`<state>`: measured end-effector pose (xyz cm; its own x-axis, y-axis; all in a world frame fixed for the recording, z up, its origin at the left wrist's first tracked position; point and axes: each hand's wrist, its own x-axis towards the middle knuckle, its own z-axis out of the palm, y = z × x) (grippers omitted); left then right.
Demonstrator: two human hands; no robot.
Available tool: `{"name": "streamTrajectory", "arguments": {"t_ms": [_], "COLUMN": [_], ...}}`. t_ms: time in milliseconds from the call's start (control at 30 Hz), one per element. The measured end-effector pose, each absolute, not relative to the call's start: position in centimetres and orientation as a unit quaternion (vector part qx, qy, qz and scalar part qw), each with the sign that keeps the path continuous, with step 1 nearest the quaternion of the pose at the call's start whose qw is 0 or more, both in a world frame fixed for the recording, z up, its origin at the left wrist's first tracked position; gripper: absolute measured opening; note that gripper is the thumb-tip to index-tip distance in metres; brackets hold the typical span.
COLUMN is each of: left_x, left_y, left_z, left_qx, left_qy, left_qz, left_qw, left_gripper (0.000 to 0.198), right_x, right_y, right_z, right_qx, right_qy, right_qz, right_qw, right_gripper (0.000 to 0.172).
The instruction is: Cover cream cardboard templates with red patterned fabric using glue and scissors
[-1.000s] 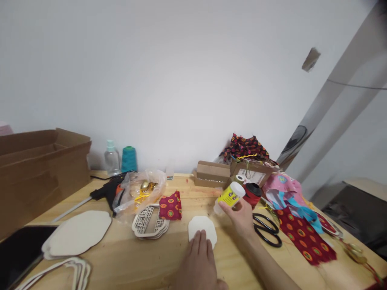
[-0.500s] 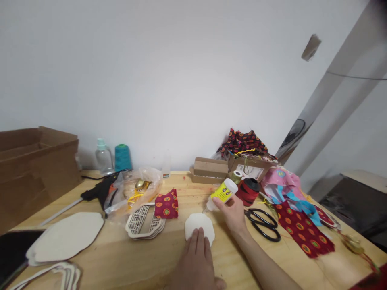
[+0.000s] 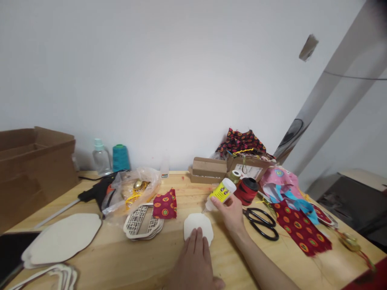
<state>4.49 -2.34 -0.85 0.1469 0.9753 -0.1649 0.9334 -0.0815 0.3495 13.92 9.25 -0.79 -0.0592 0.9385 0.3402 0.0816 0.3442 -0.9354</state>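
Note:
My left hand lies flat, fingers stretched out, on a small cream panel with scalloped corners. My right hand is wrapped round a glue bottle with a yellow label. The bottle is tilted, its nozzle pointing down and left at the panel's upper right edge. Whether glue is coming out is too small to tell. Left of the panel, a square of red patterned fabric rests on a stack of fretwork frames. Black-handled scissors lie just right of my right hand.
Larger cream panels lie at the left, below a black glue gun and a plastic bag. A large cardboard box stands far left. Behind my right hand are a red thread spool and a smaller box. Red fabric lies right.
The view has shifted slightly, so everything sits a little further left. Both hands, the glue bottle and the panel keep nearly the same places relative to one another.

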Motion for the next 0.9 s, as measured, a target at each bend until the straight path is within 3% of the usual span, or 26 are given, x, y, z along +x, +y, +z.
{"name": "streamTrajectory", "arguments": {"t_ms": [900], "left_x": [4.3], "left_y": [-2.6], "left_z": [-1.1], "left_qx": [0.741], "left_qy": [0.643], "left_qz": [0.072], "left_qw": [0.178], "left_gripper": [0.072], "right_x": [15.3], "right_y": [8.8], "right_z": [-0.4], "right_qx": [-0.426], "right_qy": [-0.667], "right_qz": [0.324], "right_qw": [0.519], "right_gripper": [0.024]}}
